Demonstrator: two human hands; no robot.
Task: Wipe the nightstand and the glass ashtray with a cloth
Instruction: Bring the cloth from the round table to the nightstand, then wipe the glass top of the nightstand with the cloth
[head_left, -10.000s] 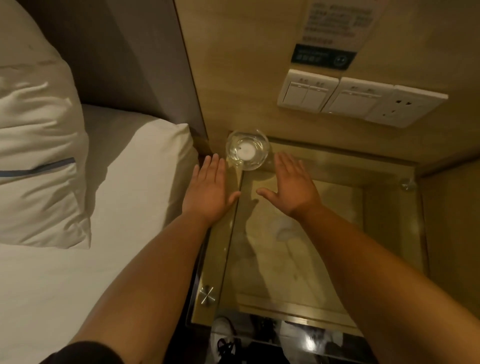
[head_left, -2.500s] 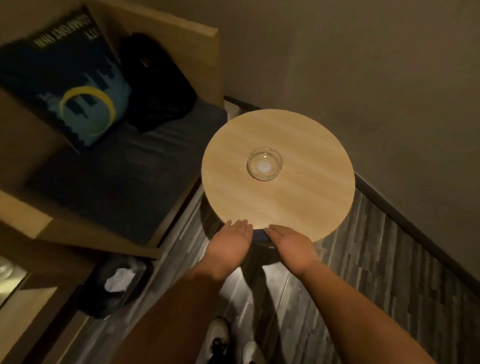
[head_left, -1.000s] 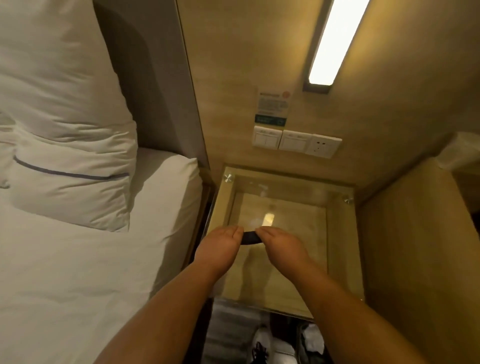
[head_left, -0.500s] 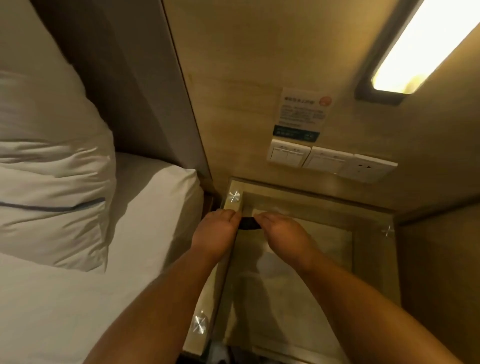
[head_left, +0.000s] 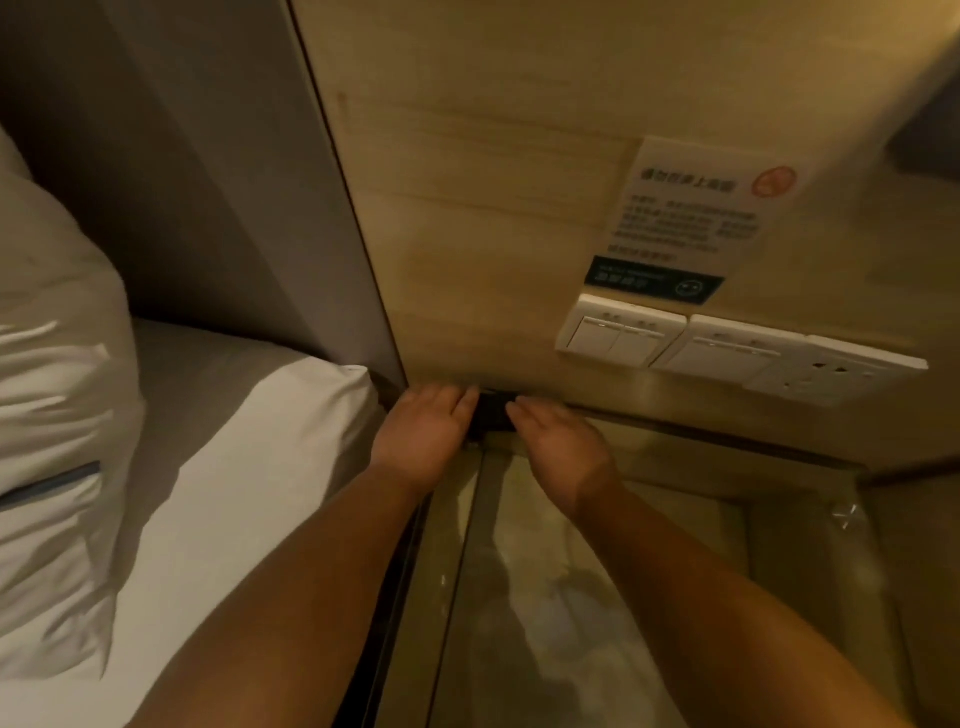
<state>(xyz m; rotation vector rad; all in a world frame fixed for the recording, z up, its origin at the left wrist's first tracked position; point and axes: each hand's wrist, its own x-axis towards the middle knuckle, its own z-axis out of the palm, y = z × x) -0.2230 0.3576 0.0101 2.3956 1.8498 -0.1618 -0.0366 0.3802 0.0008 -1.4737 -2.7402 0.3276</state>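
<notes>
Both hands, left hand (head_left: 423, 434) and right hand (head_left: 558, 441), press flat, fingers straight, on a dark cloth (head_left: 488, 415). It lies at the nightstand's (head_left: 675, 571) back left corner; its long axis cannot be told.

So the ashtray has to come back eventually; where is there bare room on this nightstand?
The glass nightstand top is bare from the wrists to the near edge and right to the metal corner stud. The back-left corner is crowded: left hand and right hand press the dark cloth against the wooden wall panel.
</notes>
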